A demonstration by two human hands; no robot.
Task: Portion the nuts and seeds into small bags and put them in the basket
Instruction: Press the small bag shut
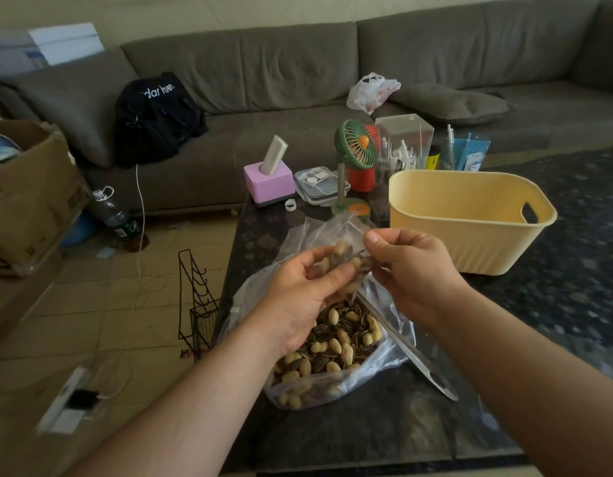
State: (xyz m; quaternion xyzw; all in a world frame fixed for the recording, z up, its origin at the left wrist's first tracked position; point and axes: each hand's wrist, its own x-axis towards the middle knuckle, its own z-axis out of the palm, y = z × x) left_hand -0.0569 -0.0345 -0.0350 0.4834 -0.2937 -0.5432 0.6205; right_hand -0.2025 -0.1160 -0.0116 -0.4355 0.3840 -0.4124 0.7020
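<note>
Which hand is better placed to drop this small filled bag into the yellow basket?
Right. The right hand already pinches the small bag and is nearer the yellow basket; the left hand is farther, over the large bag.

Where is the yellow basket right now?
In the head view, the yellow basket stands on the dark table, right of centre, just beyond the right hand and in front of the green fan.

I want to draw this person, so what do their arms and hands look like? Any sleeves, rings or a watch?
Both forearms are bare as far as the picture shows, with no sleeves in view. The left hand and the right hand wear no gloves, and no rings, watch or bracelets can be seen.
</note>
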